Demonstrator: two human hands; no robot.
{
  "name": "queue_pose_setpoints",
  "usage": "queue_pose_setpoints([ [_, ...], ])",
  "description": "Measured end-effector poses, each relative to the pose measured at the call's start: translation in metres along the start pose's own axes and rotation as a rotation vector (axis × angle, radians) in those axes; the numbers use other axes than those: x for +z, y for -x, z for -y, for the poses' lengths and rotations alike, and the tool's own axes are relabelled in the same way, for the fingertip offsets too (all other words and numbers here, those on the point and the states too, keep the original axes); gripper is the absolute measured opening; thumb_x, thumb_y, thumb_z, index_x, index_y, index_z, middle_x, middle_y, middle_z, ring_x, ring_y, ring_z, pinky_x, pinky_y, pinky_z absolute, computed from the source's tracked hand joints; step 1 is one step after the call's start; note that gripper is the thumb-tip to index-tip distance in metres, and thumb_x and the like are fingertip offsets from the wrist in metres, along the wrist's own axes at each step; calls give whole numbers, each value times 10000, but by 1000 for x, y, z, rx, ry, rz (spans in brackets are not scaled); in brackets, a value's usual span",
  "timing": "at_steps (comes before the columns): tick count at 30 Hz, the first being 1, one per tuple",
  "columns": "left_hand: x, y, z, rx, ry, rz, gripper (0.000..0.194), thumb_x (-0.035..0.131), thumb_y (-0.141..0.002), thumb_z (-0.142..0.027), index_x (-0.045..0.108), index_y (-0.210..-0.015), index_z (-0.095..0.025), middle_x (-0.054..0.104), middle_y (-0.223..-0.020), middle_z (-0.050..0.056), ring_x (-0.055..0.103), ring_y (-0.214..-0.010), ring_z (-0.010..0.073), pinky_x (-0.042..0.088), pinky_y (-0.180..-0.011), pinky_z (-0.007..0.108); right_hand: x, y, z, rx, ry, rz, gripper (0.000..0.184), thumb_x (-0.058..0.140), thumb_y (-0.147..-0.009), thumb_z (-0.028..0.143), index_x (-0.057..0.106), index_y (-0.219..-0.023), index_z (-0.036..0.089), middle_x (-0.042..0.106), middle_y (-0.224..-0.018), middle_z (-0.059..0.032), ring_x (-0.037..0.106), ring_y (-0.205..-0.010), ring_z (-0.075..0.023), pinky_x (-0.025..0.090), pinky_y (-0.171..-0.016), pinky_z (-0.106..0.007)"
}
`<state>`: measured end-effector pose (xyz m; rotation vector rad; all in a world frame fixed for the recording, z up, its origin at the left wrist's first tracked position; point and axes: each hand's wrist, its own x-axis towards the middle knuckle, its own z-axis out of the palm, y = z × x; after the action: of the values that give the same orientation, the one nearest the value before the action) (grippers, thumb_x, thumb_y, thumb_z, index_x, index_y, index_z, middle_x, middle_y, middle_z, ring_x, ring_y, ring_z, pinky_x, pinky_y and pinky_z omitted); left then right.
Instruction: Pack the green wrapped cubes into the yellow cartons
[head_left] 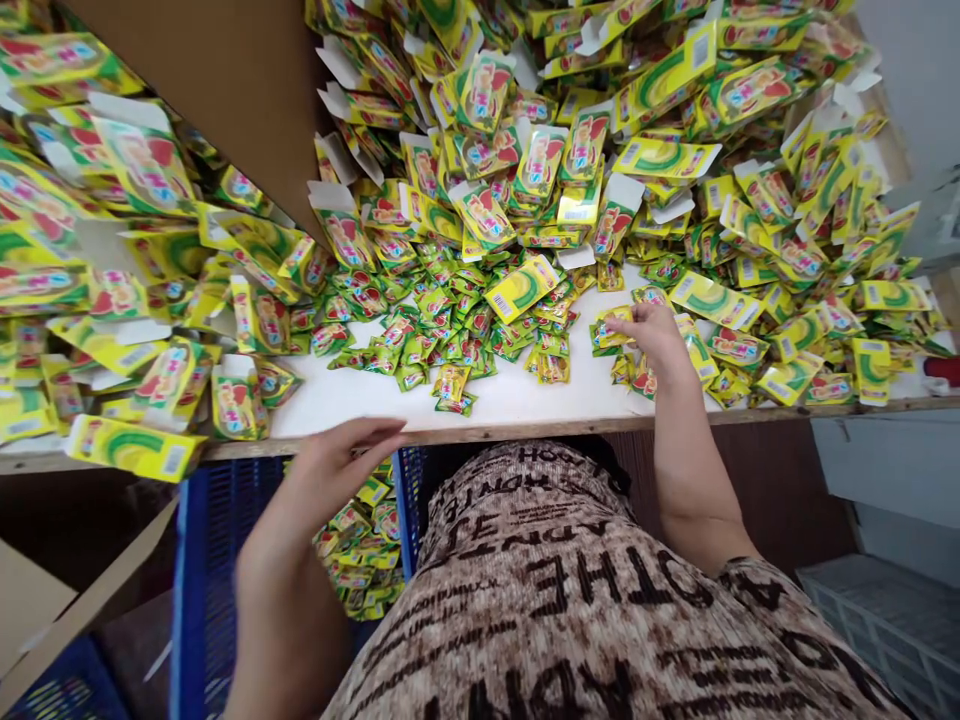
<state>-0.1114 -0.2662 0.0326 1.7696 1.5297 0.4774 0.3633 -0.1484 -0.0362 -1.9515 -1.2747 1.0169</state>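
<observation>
The right hand (654,335) pinches a small green-and-yellow foil sachet (611,327) at the edge of the loose sachet heap (442,335) on the white wooden table (517,400). The left hand (341,465) hovers empty, fingers loosely spread, over the table's front edge above a blue plastic crate (206,560). A careless sweep could likely knock sachets off the edge, or nudge the stacked yellow cardboard cartons (570,150) behind into sliding.

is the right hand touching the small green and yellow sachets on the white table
Touching. The head view shows the right hand with its fingertips on small green and yellow sachets lying on the white table.
</observation>
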Motion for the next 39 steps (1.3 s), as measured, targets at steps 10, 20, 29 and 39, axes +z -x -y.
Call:
queue_pose_setpoints([
  [10, 126, -212, -116, 456, -295, -211, 449, 669, -804, -94, 615, -1249, -106, 607, -1281, 221, 506, -1224, 380, 393, -1024, 545, 8, 25, 17, 91, 646, -31, 375, 725, -777, 527, 613, -822, 171, 681, -900, -130, 635, -901, -285, 451, -787, -370],
  [20, 89, -162, -82, 221, 393, -195, 238, 693, -819, -252, 717, -1035, -155, 736, -854, 44, 679, -853, 211, 537, -832, 339, 22, 57, 48, -224, -62, -157, 340, 683, -812, 473, 611, -1006, 204, 686, -860, -49, 636, -760, -222, 523, -706, -364],
  [29, 146, -99, -60, -27, 823, 12, 384, 783, -743, -398, 720, -1029, -152, 774, -998, 87, 720, -916, 217, 563, -892, 372, 69, 84, 90, -676, -60, 34, 225, 642, -908, 449, 694, -1018, 260, 715, -961, -48, 650, -919, -232, 523, -877, -386],
  [39, 154, -80, -49, -42, 783, -31, 301, 738, -783, -380, 694, -990, -167, 745, -920, 44, 679, -849, 181, 537, -816, 311, 73, 95, 98, -639, 351, 292, 154, 568, -899, 203, 722, -905, 204, 597, -846, -40, 580, -779, -187, 440, -721, -298],
])
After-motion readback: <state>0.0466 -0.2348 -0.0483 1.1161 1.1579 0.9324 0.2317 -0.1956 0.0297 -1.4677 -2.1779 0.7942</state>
